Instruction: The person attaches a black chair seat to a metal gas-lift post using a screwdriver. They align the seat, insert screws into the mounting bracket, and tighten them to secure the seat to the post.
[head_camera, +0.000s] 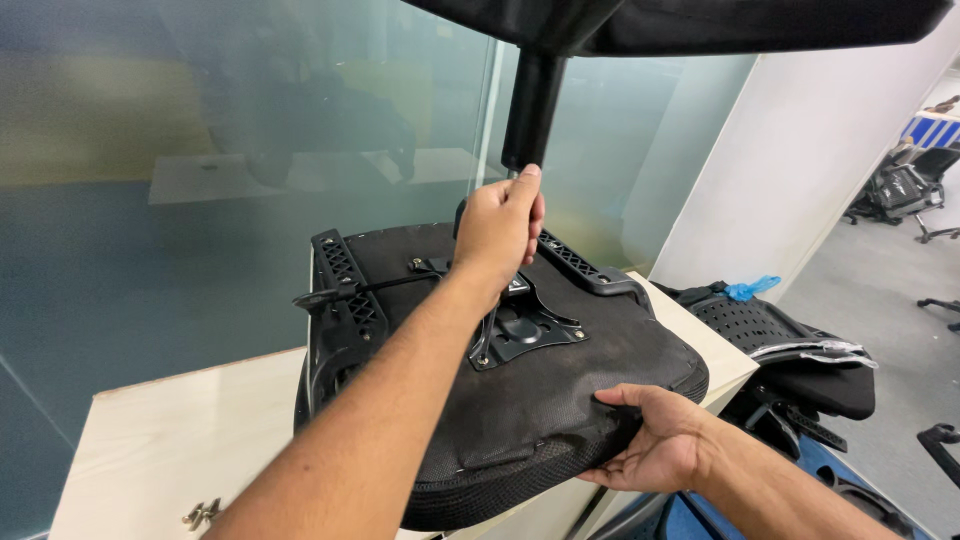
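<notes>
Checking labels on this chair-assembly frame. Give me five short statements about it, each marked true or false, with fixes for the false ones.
1. The seat cushion lies underside up on the pale table. True.
2. The left hand grips the gas-lift column. True.
3. The right hand holds a screwdriver. False: it grips the cushion's edge.
4. The metal mounting plate lies on the floor. False: it sits on the seat's underside.
5. Glass panels stand behind the table. True.
</notes>
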